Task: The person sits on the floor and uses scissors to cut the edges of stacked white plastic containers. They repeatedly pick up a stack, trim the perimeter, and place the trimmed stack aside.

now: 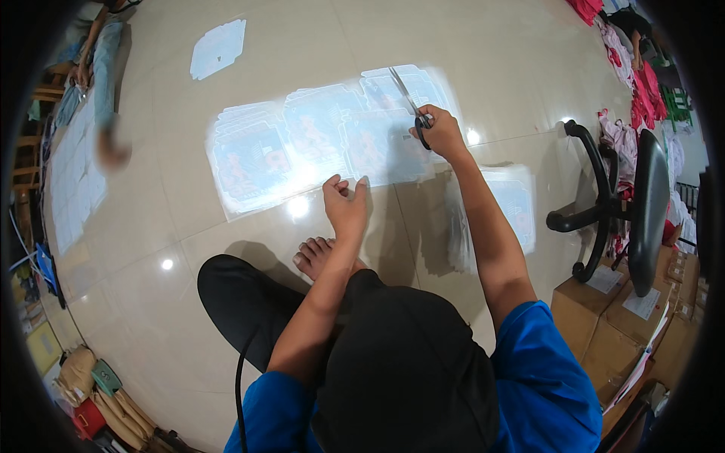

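My right hand (440,135) grips a pair of scissors (405,89) by its black handles. The slim metal blades point away from me over the far right part of a clear printed film sheet (308,122). That sheet lies on the floor, with pale blue, white-outlined designs that overlap in places. Glare washes out much of the print. At the sheet's near edge is my left hand (346,206), thumb and curled fingers apart, with nothing visible between them. Whether its fingertips touch the film is unclear.
A cut film piece (218,49) lies farther off on the tiled floor (170,141). Stacked film sheets (512,204) sit beside my right forearm. An overturned black chair (609,192) and cardboard boxes (617,323) stand right. Another person's arm (107,85) is at left, near white sheets (76,175).
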{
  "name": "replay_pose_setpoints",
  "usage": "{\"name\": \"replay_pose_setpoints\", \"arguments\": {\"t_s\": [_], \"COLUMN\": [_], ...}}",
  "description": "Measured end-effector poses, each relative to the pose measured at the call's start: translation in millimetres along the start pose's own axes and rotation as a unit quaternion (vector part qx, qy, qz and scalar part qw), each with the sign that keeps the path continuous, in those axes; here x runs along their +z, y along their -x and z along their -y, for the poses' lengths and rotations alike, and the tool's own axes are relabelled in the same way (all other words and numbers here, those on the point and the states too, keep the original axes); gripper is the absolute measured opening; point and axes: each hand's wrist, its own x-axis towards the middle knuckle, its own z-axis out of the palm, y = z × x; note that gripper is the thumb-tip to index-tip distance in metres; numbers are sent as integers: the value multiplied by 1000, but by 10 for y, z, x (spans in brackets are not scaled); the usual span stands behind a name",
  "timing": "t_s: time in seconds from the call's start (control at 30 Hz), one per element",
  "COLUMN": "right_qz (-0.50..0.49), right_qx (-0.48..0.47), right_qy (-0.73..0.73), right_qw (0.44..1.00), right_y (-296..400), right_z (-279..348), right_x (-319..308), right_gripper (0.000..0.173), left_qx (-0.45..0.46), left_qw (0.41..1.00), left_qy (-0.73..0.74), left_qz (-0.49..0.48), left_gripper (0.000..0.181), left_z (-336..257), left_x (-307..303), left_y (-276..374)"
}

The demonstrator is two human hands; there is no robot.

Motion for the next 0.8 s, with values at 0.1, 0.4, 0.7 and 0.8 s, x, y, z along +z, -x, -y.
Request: {"name": "replay_pose_setpoints", "arguments": {"t_s": [0.1,0.4,0.7,0.8], "right_qz": [-6,-14,-88,-110], "right_qx": [-11,28,9,28], "right_qy": [15,-2,55,82], "right_qw": [1000,1000,995,990], "right_y": [-4,12,148,222], "right_z": [-49,-53,21,30], "right_x": [10,58,-59,-146], "right_gripper": [40,40,51,57], "left_qx": [10,44,-103,-166], "left_qw": [997,988,985,932], "left_qy": [-80,-137,119,261], "left_qz": [-4,-49,76,189], "left_gripper": [62,45,38,32], "left_z": [-52,-157,-390,-436], "left_x": [86,339,301,-31], "left_y": [-27,4,27,-110]}}
